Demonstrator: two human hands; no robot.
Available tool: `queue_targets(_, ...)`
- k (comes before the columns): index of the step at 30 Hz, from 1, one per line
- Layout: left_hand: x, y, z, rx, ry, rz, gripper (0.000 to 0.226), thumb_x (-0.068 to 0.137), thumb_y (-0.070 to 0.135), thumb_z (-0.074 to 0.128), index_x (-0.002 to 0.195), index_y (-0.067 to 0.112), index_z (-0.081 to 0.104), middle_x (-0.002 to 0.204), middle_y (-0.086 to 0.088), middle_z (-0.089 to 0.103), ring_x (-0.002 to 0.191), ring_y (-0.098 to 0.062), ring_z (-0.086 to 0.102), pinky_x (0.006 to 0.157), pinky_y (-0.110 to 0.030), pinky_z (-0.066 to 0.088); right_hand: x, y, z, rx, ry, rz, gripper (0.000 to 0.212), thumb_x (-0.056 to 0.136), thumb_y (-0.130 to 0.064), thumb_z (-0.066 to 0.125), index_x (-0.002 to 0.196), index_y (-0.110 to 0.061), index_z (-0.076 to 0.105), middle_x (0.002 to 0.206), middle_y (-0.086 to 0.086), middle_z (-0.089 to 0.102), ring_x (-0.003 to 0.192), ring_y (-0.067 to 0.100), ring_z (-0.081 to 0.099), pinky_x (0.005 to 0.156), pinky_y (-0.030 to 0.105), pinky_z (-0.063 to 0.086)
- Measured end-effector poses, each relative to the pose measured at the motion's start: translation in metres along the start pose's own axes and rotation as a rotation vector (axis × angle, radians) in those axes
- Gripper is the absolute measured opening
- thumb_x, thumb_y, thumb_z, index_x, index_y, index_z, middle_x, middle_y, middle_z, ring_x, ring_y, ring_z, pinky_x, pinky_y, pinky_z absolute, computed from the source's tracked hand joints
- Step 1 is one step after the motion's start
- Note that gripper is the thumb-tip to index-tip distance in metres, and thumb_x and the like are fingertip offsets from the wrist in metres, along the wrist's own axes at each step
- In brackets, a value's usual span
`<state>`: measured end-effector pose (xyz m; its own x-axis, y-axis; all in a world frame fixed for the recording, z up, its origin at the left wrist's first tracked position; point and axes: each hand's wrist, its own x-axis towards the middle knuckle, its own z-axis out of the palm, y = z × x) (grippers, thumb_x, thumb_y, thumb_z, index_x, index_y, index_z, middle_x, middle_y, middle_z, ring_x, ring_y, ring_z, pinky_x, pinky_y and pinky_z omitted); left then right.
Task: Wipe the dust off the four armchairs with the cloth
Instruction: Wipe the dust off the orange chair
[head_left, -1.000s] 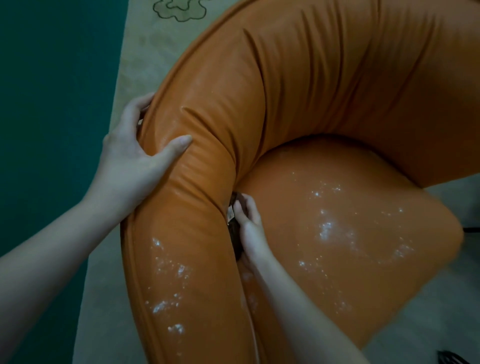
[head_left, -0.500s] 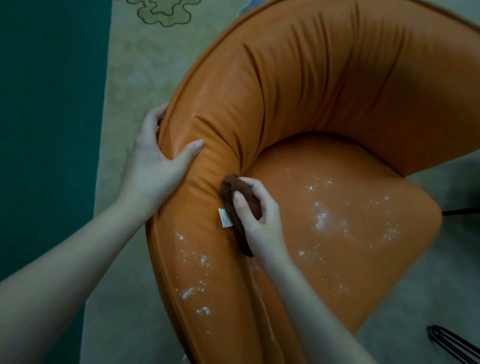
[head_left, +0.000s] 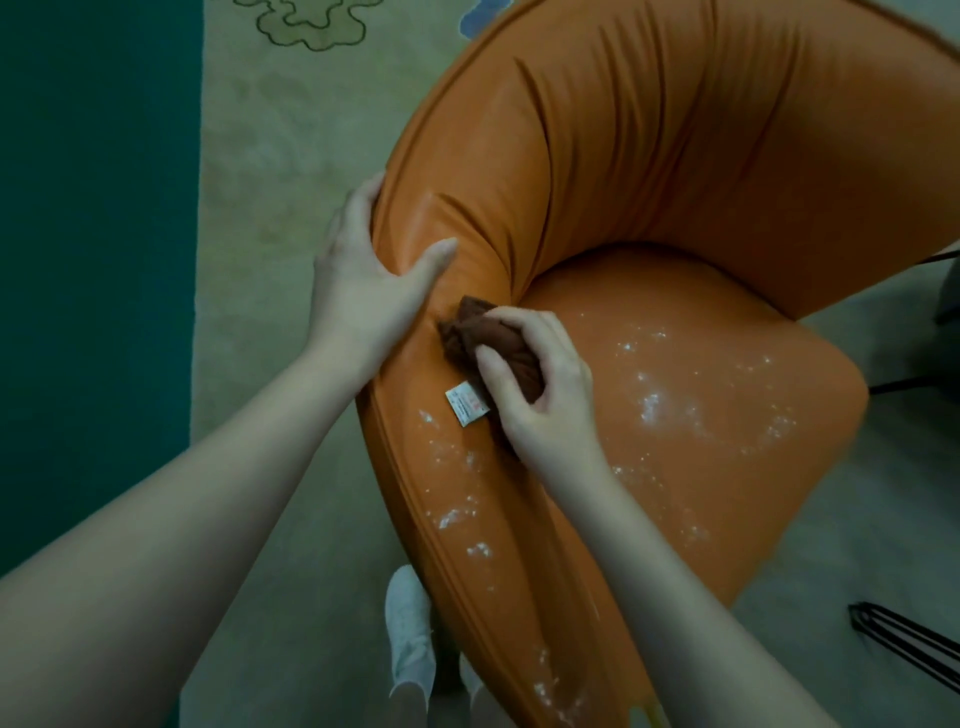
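Head view: looks down on one orange armchair (head_left: 675, 156) with both bare forearms reaching in from the bottom.
Armchair: curved leather-like back and arm wrap round the seat; it stands on a pale rug (head_left: 291, 130).
Left hand (head_left: 374, 280): clasps the top of the chair's arm, fingers curled over the outer edge, thumb pressed flat on the inner face.
Right hand (head_left: 540, 384): clenched round a bunched brown cloth (head_left: 493, 343), pressing it on the chair's arm just beside where the arm meets the seat.
Cloth: lies close to the left thumb, mostly covered by the right fingers.
Label (head_left: 466, 409): a small white care tag sticks out from under the cloth by the right thumb; it carries red and dark print, too small to read.
Dust on seat (head_left: 654, 405): white specks scattered across the cushion.
Dust on arm (head_left: 457, 514): white flecks trail down the arm towards the camera.
Rug pattern: a wavy green outline near the top edge.
Floor (head_left: 93, 260): dark green strip left of the rug.
Shoe (head_left: 410, 623): a pale shoe beside the chair's base.
Black rods (head_left: 904, 644): thin metal pieces at lower right.
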<state>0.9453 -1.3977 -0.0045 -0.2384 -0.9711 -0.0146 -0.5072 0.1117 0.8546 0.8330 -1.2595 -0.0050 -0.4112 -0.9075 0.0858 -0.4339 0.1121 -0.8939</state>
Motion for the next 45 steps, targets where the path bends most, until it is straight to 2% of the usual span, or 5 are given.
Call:
queue_targets(5,0.000,-0.003,-0.003,-0.033,-0.062,-0.034,0.076,0.084,0.052,0.063,0.148,0.018,0.039,0.149,-0.004,0.045,0.137,-0.017,0.042,0.115,-0.034,0.032,-0.025,-0.006,-0.016,-0.073,-0.170,-0.088,0.022,0.091,-0.021,0.063,0.110,-0.012,0.068,0.108,-0.001,0.063,0.105,0.005,0.057,0.091,0.017,0.042)
queue_targets(10,-0.024,-0.014,-0.007,-0.195,-0.072,-0.074,0.067,0.089,0.046,0.054,0.150,0.022,0.037,0.152,0.000,0.041,0.140,-0.013,0.038,0.118,-0.039,0.030,0.003,-0.012,-0.008,-0.127,-0.050,-0.072,0.024,0.090,-0.017,0.064,0.113,-0.010,0.069,0.115,0.003,0.061,0.109,0.008,0.056,0.095,0.013,0.039)
queue_targets(17,-0.055,-0.030,-0.018,-0.225,-0.103,-0.052,0.063,0.091,0.048,0.054,0.149,0.029,0.038,0.149,0.006,0.042,0.136,-0.013,0.042,0.114,-0.043,0.036,-0.036,-0.017,-0.021,-0.184,-0.354,-0.211,0.026,0.091,-0.023,0.060,0.113,-0.013,0.070,0.119,-0.001,0.060,0.116,0.008,0.054,0.099,0.021,0.043)
queue_targets(21,-0.059,-0.027,-0.017,-0.227,-0.096,-0.064,0.060,0.094,0.042,0.055,0.150,0.030,0.036,0.150,0.005,0.042,0.137,-0.013,0.041,0.114,-0.043,0.035,-0.022,-0.022,-0.024,-0.162,-0.245,-0.175,0.022,0.090,-0.012,0.064,0.111,-0.010,0.070,0.117,0.000,0.062,0.115,0.004,0.054,0.100,0.015,0.038)
queue_targets(45,-0.095,-0.004,-0.004,-0.191,0.053,-0.158,0.090,0.075,0.062,0.058,0.151,0.019,0.034,0.153,-0.002,0.038,0.140,-0.014,0.037,0.118,-0.037,0.030,-0.068,-0.004,-0.050,0.001,-0.515,-0.271,0.018,0.089,-0.009,0.066,0.106,-0.006,0.071,0.113,0.004,0.064,0.112,0.011,0.059,0.097,0.024,0.044)
